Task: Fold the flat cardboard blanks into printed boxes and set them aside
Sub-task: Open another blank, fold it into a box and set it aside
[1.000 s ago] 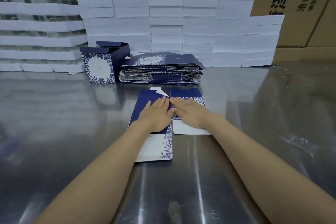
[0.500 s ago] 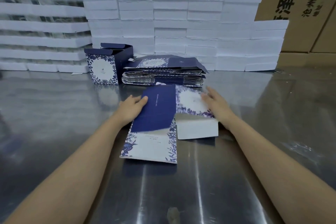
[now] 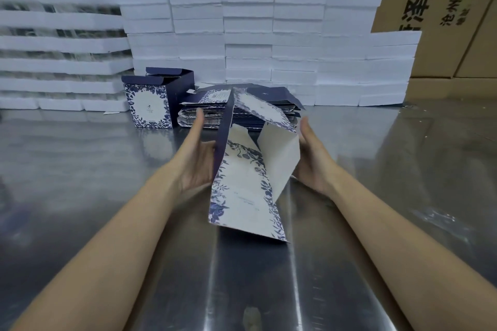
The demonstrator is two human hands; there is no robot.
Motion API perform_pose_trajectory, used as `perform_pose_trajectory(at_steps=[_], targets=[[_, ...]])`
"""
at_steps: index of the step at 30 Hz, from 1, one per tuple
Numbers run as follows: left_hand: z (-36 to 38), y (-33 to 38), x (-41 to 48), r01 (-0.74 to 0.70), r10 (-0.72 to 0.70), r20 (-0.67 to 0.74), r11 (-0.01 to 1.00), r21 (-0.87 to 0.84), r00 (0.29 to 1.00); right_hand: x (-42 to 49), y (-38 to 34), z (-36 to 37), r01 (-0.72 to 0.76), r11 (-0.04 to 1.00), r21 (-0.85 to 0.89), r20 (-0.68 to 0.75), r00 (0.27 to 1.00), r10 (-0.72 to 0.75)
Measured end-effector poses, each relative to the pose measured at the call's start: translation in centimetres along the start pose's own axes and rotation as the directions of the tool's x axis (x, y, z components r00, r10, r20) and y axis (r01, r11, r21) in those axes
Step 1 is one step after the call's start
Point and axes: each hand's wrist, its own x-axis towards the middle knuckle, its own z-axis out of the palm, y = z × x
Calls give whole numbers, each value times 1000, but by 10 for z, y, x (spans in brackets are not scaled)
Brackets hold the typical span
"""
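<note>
Cardboard here is thin printed stock, so read it as light, springy along the scores and easy to crease anywhere else. Left to right: one finished box [image 3: 153,101] stands upright at the back left of the steel table [image 3: 80,183], top flaps still up; just right of it lies the stack of flat blanks [image 3: 212,113]. Left hand [image 3: 197,162] is open, fingers straight, palm pressed flat on the dark blue side panel of the blank in work [image 3: 250,169]. That blank is half popped into a sleeve, tilted, raised off the table between both hands, white inner flaps showing at the near end. Right hand [image 3: 313,158] is open too, fingers extended, flat against the white panel on the right. Neither grip pinches anything, both just squeeze from the sides. Judgement: hold by broad panels near the score lines, not by the loose flaps, which would bend or tear. Glossy print probably slides a bit on dry palms, so keep pressure even. Too much squeeze likely buckles a panel instead of squaring it
</note>
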Motion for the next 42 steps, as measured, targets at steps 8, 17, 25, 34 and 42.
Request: perform_pose_trajectory(at_steps=[8, 17, 25, 34, 42], targets=[[6, 17, -11, 70, -51, -100, 977, 200, 994, 1, 1, 8, 45, 999, 10, 106, 993, -46], [28, 30, -17, -625, 814, -53, 484, 613, 578, -8, -22, 25, 563, 755, -337, -8, 800, -600], [29, 8, 1, -528, 867, 192, 93, 844, 459, -20, -9, 20, 552, 591, -588, -138, 652, -746], [1, -36, 15, -286, 602, 127, 176, 942, 789, -2, 5, 1, 211, 840, -500, -262, 888, -379], [9, -29, 19, -295, 700, -114, 436, 850, 705, -6, 11, 5, 401, 782, -478, 19, 894, -447]])
